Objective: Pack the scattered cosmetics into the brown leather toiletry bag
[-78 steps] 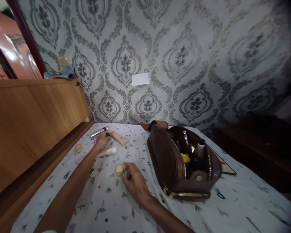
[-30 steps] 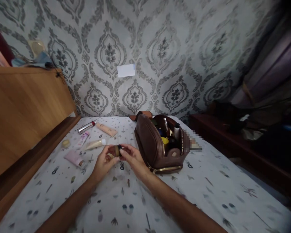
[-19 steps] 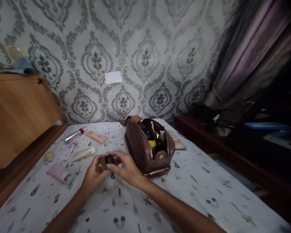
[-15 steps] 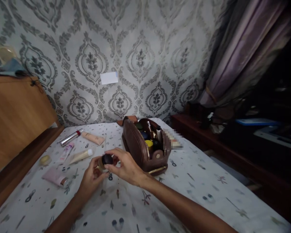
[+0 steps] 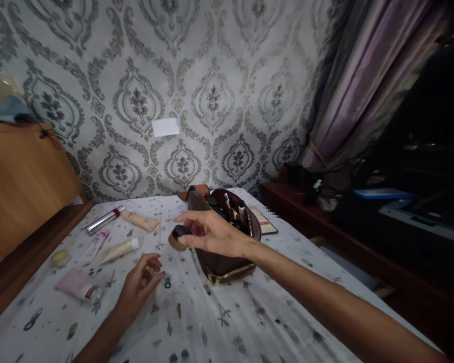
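Note:
My right hand (image 5: 212, 232) grips a small, round black-topped cosmetic item (image 5: 177, 241) with a golden-brown base; whether it is a jar or a stubby brush I cannot tell. It is in front of the left side of an unzipped brown cosmetic bag (image 5: 206, 259), and my forearm crosses the bag's front. Inside the bag are several cosmetics, among them a white-capped tube (image 5: 242, 212). Nearer to me, my left hand (image 5: 139, 282) is open with loosely curled fingers and nothing in it. A cream tube (image 5: 117, 251) with a white cap lies beyond it.
Left on the patterned cloth (image 5: 196, 327) lie a pink tube (image 5: 75, 286), a small pink-and-white tube (image 5: 96, 244), a peach tube (image 5: 140, 221), a silver tube (image 5: 104, 221) and a round yellowish pot (image 5: 59, 258). A wooden panel (image 5: 26, 166) borders the left; a dark shelf (image 5: 298, 212) stands right.
My left hand has let go of the black-topped item. My right hand has carried it slightly right and away from me, toward the bag. The view has shifted a little.

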### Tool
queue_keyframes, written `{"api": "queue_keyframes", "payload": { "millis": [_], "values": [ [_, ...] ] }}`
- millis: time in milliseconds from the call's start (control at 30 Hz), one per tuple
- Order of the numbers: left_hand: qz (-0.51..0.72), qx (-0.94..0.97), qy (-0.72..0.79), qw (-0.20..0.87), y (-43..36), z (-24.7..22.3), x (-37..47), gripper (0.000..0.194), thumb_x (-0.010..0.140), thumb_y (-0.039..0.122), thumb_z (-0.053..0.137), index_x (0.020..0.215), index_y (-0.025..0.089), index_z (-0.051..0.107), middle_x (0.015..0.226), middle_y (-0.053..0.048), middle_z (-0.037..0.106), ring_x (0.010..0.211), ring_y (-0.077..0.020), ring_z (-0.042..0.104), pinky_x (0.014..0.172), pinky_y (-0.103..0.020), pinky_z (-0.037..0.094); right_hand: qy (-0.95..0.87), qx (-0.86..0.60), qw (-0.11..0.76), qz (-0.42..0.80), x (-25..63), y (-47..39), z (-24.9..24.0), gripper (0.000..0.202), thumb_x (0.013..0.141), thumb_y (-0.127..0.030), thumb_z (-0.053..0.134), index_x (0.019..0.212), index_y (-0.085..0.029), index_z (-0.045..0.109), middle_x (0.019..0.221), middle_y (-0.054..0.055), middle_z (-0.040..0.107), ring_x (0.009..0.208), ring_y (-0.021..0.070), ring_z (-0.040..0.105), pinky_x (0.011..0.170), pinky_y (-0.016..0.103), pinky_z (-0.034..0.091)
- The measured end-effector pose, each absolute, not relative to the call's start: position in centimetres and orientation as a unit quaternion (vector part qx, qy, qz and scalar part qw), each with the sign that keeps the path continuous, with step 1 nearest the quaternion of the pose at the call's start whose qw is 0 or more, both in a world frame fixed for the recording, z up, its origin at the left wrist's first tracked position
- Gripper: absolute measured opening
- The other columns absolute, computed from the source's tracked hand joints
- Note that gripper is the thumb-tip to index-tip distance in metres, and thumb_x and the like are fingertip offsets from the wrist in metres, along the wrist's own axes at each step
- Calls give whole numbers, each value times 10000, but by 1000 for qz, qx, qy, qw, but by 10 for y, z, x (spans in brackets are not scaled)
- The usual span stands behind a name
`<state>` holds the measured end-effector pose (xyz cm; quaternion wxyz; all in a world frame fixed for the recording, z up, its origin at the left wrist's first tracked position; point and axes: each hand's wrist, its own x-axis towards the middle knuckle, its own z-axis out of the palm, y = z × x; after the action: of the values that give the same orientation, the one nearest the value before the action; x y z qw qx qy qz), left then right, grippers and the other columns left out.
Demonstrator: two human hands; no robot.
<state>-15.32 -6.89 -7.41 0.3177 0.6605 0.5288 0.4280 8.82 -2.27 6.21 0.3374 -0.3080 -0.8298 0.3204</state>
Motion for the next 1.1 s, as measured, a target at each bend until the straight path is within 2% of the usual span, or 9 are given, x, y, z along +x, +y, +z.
{"api": "queue_keyframes", "payload": {
  "millis": [200,333,467,567,700,833,1100],
  "values": [
    [429,665,528,308,-69,-73,-153,334,844,438,593,1088,212,559,907,-37,614,697,-160,592,595,-260,459,-818,-342,356,295,113,-3,80,380,788,-336,679,1124,-160,675,797,5,604,723,143,569,619,242,445],
    [428,666,531,302,-70,-74,-153,340,836,446,603,1085,218,568,910,-35,620,679,-154,591,566,-245,449,-816,-398,365,206,137,21,94,346,806,-303,653,1115,-152,678,857,17,639,729,138,576,661,249,445],
    [428,659,536,308,-70,-75,-153,354,838,467,605,1099,230,572,931,-32,629,673,-151,599,554,-235,454,-817,-503,275,58,156,49,95,355,846,-284,631,1175,-151,652,896,38,678,772,156,610,682,242,434],
    [432,651,540,313,-70,-76,-152,365,818,485,617,1073,226,586,913,-32,637,654,-152,596,545,-238,467,-824,-528,207,-8,164,62,87,330,872,-310,613,1166,-169,661,923,51,704,800,176,626,675,241,420],
    [425,644,550,320,-70,-76,-151,380,803,499,620,1057,218,588,910,-40,638,617,-144,568,506,-234,459,-843,-515,148,-40,164,70,76,307,845,-302,658,1127,-184,686,966,72,721,892,221,631,730,261,420],
    [420,647,560,302,-71,-70,-148,380,776,506,628,1018,214,606,883,-47,654,648,-162,589,547,-252,485,-863,-493,91,-67,160,77,68,342,832,-251,684,1168,-185,674,1028,108,716,1016,272,606,838,306,421],
    [398,654,572,294,-71,-71,-148,373,767,507,627,1017,231,624,895,-43,680,694,-183,622,560,-263,516,-876,-474,46,-72,158,88,64,350,850,-248,670,1194,-188,658,1098,120,696,1044,279,622,840,319,444]
  ]
}}
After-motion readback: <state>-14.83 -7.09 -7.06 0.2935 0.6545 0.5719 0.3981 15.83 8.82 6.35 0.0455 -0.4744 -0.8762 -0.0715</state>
